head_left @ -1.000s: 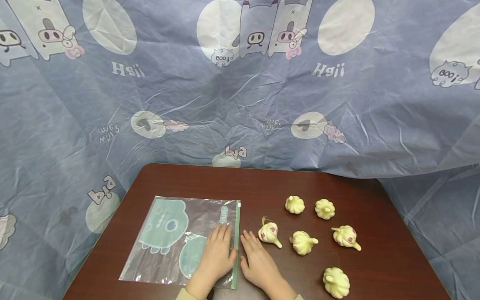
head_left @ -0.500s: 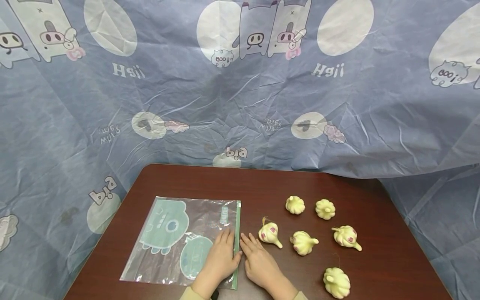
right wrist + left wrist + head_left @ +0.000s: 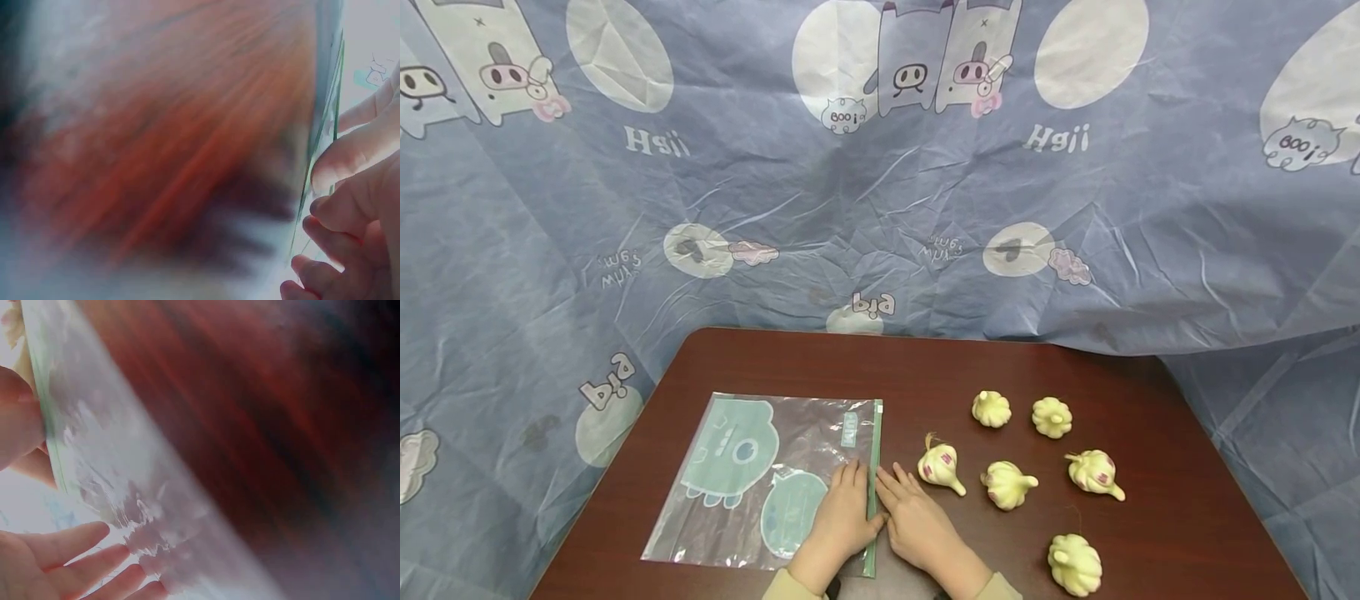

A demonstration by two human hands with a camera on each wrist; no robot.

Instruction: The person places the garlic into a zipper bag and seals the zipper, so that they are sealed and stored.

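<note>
A clear zip bag (image 3: 808,417) with pale blue cartoon prints lies flat on the brown table, its green zip edge (image 3: 876,442) facing right. My left hand (image 3: 842,517) rests on the bag beside that edge, fingers extended. Just right of the edge lies my right hand (image 3: 917,521), fingers straight, its fingertips close against the green strip. Both thumbs come near each other at the strip. In the left wrist view, the left fingers (image 3: 94,565) spread over the clear plastic. The right wrist view has the right hand (image 3: 356,219) by the zip edge, fingers slightly bent.
Several garlic bulbs lie to the right; the nearest to my hand is a garlic bulb (image 3: 938,463) with purple marks. Another bulb (image 3: 1075,565) sits at the front right. A blue printed cloth (image 3: 880,200) hangs behind the brown table (image 3: 790,358).
Both hands have slid slightly toward the table's front. The right hand has moved left against the green edge, and the left thumb now reaches past that edge. The garlic has stayed put.
</note>
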